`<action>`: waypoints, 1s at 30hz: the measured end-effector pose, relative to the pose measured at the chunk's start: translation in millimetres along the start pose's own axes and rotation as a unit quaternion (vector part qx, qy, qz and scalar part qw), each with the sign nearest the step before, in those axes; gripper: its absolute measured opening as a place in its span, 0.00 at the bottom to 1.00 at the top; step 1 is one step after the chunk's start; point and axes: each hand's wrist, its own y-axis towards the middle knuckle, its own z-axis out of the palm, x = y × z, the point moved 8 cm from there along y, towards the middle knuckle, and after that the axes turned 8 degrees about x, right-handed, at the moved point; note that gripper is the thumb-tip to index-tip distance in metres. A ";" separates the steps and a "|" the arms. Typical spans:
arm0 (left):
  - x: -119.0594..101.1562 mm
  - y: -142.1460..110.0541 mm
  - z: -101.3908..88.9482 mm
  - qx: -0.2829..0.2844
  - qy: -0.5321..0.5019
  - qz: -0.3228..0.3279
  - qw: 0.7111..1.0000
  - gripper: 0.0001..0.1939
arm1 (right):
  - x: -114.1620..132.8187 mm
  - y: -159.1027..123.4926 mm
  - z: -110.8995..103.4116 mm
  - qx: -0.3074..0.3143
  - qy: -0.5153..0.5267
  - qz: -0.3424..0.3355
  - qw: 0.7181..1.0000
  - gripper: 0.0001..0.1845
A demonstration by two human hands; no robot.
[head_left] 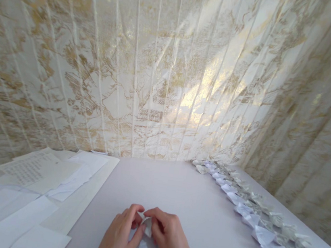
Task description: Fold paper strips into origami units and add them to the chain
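Note:
Close together at the near middle of the table, both my hands are pinched on one small piece of folded white paper [148, 226]. My left hand [123, 232] grips its left side between thumb and fingers. From the right, my right hand [169, 236] holds the other side with bent fingers. Much of the paper is hidden behind the fingers, so its full shape does not show. Below the hands a pale area lies on the tabletop, too faint to make out.
Loose white sheets [21, 219] and a sheet with writing [37, 170] lie on a large board or paper at left. Rows of folded paper pieces [263, 235], white and greyish printed, run along the right side of the white table [151, 183]. A patterned curtain [159, 78] hangs behind.

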 end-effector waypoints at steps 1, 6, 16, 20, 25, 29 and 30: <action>-0.8 0.5 0.3 0.010 -0.047 0.003 0.999 0.09 | -3.6 -0.2 0.0 -0.010 0.050 0.009 0.999 0.17; -2.2 4.3 -3.5 0.030 -0.253 0.025 0.967 0.10 | -9.6 -1.1 -3.1 -0.041 0.197 0.018 0.979 0.16; 6.7 -0.4 1.1 -0.042 -0.327 0.016 0.944 0.14 | 8.5 -2.7 -6.6 -0.036 0.206 -0.056 0.976 0.08; -1.1 -3.5 5.0 -0.049 -0.327 0.016 0.944 0.13 | -7.3 -3.3 3.6 -0.041 0.259 0.011 0.965 0.14; -4.0 -3.8 7.7 -0.021 -0.296 0.011 0.955 0.11 | -5.8 -3.2 0.6 -0.049 0.226 0.021 0.973 0.16; -12.4 -3.2 12.7 0.055 -0.164 0.026 0.985 0.15 | -3.3 -3.1 -2.8 -0.053 0.275 0.008 0.960 0.17; -14.0 -3.3 12.0 0.062 -0.120 0.027 0.990 0.15 | -3.7 -3.1 -2.3 -0.052 0.285 0.008 0.957 0.17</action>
